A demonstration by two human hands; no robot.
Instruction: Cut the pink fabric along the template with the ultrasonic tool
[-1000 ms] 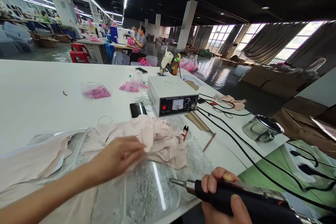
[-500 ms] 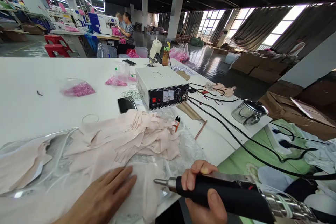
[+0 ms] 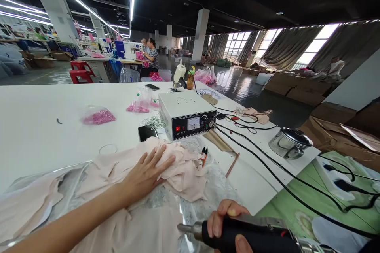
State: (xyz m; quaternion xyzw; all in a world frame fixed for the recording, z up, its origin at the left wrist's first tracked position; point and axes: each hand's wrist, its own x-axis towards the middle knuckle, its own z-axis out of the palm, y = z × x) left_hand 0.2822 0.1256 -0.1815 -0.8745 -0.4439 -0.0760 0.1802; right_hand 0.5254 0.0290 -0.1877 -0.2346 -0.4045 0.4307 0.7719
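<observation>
My left hand (image 3: 150, 170) rests with spread fingers on a pile of pale pink fabric pieces (image 3: 187, 178), which lies over clear plastic sheeting (image 3: 213, 182). My right hand (image 3: 227, 225) is wrapped round a black handheld ultrasonic tool (image 3: 252, 233) with a pointed metal tip (image 3: 185, 228). That tip points left, close to the edge of a flat pale pink fabric piece (image 3: 151, 229) in front of me; whether it touches is unclear. Past the pile stands a white control box (image 3: 187, 112) with a dial and a red switch. Orange-handled thread snips (image 3: 204, 156) lie right of the pile.
Black cables (image 3: 252, 150) run from the box across the table's right side. A lidded metal pot (image 3: 289, 142) stands near the right edge. A phone (image 3: 147, 132) and pink bags (image 3: 99, 116) lie further back. Two people (image 3: 151, 57) sit at a distant sewing machine.
My left hand has moved forward from the flat fabric near me onto the pile. My right hand keeps its hold on the tool, now lower in view. The camera view has tilted up.
</observation>
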